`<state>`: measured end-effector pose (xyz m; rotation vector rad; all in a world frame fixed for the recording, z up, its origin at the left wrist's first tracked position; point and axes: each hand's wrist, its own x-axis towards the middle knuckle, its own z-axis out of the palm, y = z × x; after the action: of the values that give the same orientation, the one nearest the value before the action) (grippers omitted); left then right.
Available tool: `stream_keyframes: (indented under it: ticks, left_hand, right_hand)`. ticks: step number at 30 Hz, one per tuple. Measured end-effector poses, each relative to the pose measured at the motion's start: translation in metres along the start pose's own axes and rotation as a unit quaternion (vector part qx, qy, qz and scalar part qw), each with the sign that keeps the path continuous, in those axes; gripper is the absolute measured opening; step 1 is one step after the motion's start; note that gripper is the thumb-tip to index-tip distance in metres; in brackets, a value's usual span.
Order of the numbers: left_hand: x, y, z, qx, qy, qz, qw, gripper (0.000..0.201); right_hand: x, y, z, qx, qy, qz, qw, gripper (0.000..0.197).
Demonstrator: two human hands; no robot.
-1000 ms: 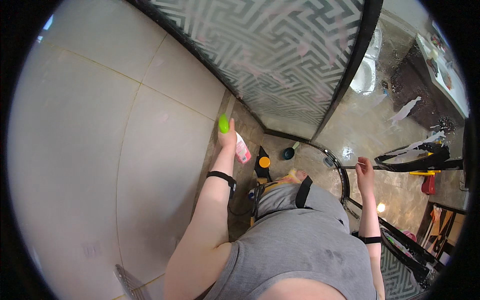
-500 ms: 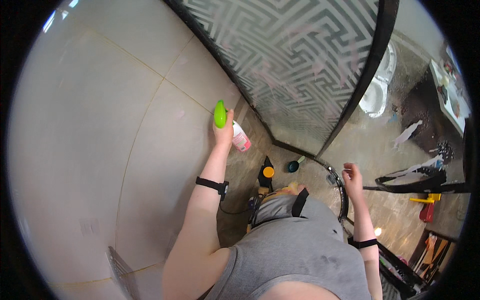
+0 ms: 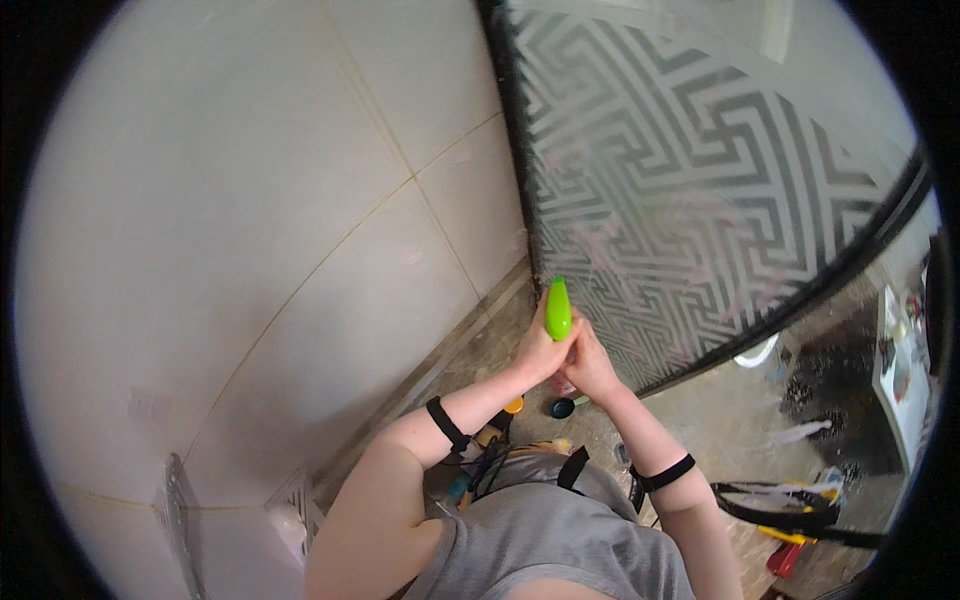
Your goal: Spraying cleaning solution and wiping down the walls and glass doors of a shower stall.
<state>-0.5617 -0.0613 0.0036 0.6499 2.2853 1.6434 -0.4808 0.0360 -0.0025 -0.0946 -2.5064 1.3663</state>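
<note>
Head view, and the whole left side is filled by a pale tiled wall (image 3: 300, 220). Met by it along a dark upright edge is a tall glass panel (image 3: 700, 170), patterned like a maze and streaked faintly with pink. Below, the lower middle is taken up by a grey shirt (image 3: 540, 520). Two bare hands are brought together ahead of it, left hand (image 3: 543, 350) and right hand (image 3: 592, 368) pressed side by side. And between them, the spray bottle (image 3: 558, 315)! It is clasped near the top by the left hand; the right is laid close against it, though how much of the bottle is gripped there cannot be told, its fingers being partly hidden. Neither hand is nearer. The green head is raised clear above the knuckles, its long axis pointed away from the body, roughly along that dark edge, with the wall off to the left and the glass just ahead and to the right. A sliver of pink body is glimpsed below the hands. Lower down, a small dark pot (image 3: 561, 408) is seen, and to its left, smaller again, an orange lid (image 3: 514, 405).
</note>
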Motion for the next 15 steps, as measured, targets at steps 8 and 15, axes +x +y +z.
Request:
stream_keyframes:
  ticks: [8, 15]
  left_hand:
    - [-0.008, 0.006, -0.044, 0.141, -0.188, 0.118, 0.965, 0.095]
    - [-0.045, -0.05, -0.099, 0.143, -0.214, -0.143, 0.956, 0.059]
  right_hand:
    - [0.034, 0.002, 0.012, 0.154, 0.036, -0.01, 0.987, 0.055]
    - [0.015, 0.044, 0.039, 0.176, -0.151, 0.04, 0.972, 0.037]
